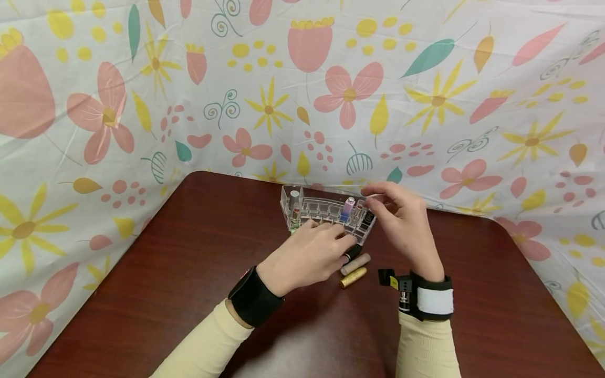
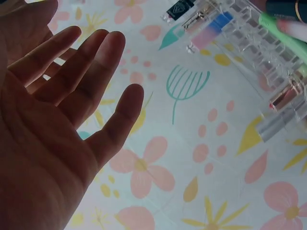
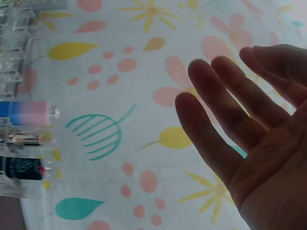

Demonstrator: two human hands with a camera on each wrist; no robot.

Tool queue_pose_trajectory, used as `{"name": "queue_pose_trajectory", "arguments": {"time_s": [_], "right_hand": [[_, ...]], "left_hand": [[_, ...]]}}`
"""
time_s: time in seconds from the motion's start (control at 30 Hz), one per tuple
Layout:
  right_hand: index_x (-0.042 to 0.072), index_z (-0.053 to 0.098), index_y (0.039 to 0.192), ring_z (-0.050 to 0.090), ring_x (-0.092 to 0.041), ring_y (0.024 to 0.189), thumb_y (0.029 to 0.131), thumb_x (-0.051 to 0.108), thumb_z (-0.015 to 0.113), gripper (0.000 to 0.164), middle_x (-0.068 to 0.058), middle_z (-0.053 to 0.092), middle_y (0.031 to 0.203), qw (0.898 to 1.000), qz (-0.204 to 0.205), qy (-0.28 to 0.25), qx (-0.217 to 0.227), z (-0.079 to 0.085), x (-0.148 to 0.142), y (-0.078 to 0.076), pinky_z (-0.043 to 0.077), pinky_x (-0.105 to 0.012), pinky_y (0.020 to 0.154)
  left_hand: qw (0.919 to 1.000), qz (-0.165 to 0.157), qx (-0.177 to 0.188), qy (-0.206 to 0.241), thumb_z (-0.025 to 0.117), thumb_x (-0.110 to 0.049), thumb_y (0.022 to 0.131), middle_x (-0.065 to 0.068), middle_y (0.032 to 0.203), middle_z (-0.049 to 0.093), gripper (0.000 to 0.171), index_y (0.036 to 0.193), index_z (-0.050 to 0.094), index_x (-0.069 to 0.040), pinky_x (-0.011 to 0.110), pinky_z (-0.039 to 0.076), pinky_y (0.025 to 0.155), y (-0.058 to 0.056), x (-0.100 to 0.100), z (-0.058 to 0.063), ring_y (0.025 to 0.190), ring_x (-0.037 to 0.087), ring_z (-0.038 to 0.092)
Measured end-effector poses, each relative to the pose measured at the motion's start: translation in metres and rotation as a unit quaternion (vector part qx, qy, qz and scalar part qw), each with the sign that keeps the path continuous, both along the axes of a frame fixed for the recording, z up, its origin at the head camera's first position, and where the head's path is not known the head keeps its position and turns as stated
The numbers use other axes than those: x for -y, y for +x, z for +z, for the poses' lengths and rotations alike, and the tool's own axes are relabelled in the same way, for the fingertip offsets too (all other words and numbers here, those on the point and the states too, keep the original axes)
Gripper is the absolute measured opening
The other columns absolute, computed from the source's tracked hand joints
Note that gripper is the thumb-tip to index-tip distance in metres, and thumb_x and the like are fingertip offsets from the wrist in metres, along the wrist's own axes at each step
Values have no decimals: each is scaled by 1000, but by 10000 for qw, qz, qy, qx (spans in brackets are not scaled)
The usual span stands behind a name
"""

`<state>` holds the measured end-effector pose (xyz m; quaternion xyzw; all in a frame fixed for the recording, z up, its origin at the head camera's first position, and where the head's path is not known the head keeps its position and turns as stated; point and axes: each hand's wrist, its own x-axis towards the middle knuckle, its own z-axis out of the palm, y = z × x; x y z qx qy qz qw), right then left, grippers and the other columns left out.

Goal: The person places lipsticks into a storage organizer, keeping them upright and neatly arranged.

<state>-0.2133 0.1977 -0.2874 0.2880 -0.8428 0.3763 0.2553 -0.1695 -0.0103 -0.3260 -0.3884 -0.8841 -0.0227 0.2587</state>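
Observation:
A clear lipstick organizer (image 1: pixel 326 202) stands toward the back of the table. My left hand (image 1: pixel 304 257) is over its front edge, fingers relaxed, close to a black lipstick tube (image 1: pixel 352 253); whether it touches the tube is hard to tell. Beside that tube lie a beige tube (image 1: pixel 356 264) and a gold tube (image 1: pixel 353 277). My right hand (image 1: pixel 402 223) is at the organizer's right end, near a black-cased lipstick (image 1: pixel 368 217). Both wrist views show loosely extended fingers holding nothing. A blue-to-pink tube (image 3: pixel 31 113) stands in the organizer, and a red-tipped lipstick (image 1: pixel 295 214) at its left.
The dark wood table (image 1: pixel 189 294) stretches around the organizer on both sides. A floral cloth (image 1: pixel 264 105) hangs behind and beside it. A grey-topped cylinder (image 1: pixel 294 195) is in the organizer's back left section.

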Motion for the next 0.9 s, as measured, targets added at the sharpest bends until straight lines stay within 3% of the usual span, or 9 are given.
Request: {"name": "queue_pose_trajectory", "arguments": {"time_s": [0.1, 0.17, 0.3, 0.37, 0.43, 0.53, 0.7, 0.9], "right_hand": [[10, 74, 112, 73, -16, 89, 96, 1, 65, 20, -7, 76, 107, 9976, 142, 631, 241, -11, 3, -8, 56, -24, 74], [9, 74, 113, 73, -22, 94, 94, -3, 64, 25, -8, 75, 108, 9893, 195, 1362, 481, -23, 8, -17, 57, -34, 79], [8, 74, 117, 70, -29, 102, 90, -7, 60, 34, -11, 75, 112, 9524, 595, 2678, 1329, -48, 19, -29, 56, -45, 87], [8, 75, 116, 70, -30, 103, 89, -7, 61, 34, -11, 76, 110, 9348, 811, 3007, 1708, -60, 22, -33, 56, -45, 88], [8, 76, 112, 71, -27, 98, 88, -9, 60, 33, -9, 76, 107, 9245, 988, 3104, 1978, -68, 24, -35, 56, -41, 86], [11, 77, 109, 69, -23, 93, 89, -9, 61, 32, -6, 76, 102, 9176, 995, 3202, 2136, -76, 25, -39, 54, -37, 80], [13, 78, 107, 63, -16, 80, 91, -9, 59, 33, -5, 74, 97, 9131, 1020, 3306, 2157, -83, 24, -46, 49, -31, 70], [13, 79, 102, 56, -13, 75, 88, -12, 61, 33, -5, 71, 92, 9136, 1137, 3306, 2077, -91, 24, -50, 45, -29, 69]], "left_hand": [[9999, 20, -132, -12, 66, -39, 97, -7, 95, 67, 16, 105, 68, -25, 29, 49, 60, 1, -4, -8, 83, 10, 68], [9998, 103, -177, -31, 62, -42, 100, -7, 92, 68, 18, 102, 69, -26, 29, 52, 61, 2, -8, -15, 80, 10, 68], [9987, 418, -167, -227, 60, -43, 99, -7, 88, 68, 20, 96, 70, -26, 30, 54, 57, 5, -20, -31, 71, 11, 67], [9969, 655, -64, -425, 67, -39, 94, -7, 89, 68, 14, 95, 70, -26, 32, 53, 55, 7, -25, -37, 69, 13, 66], [9949, 887, -158, -452, 72, -37, 88, -6, 86, 67, 12, 89, 70, -26, 31, 50, 51, 10, -31, -45, 65, 13, 64], [9900, 1329, -235, -415, 79, -36, 80, -5, 82, 65, 14, 84, 70, -25, 31, 48, 47, 13, -37, -53, 61, 14, 61], [9782, 2061, 78, -250, 83, -39, 75, -3, 80, 63, 24, 85, 70, -22, 31, 48, 46, 14, -46, -64, 62, 14, 59], [9706, 2385, 335, -8, 82, -38, 77, 0, 85, 60, 26, 89, 69, -18, 30, 50, 46, 11, -53, -81, 69, 16, 58]]}}
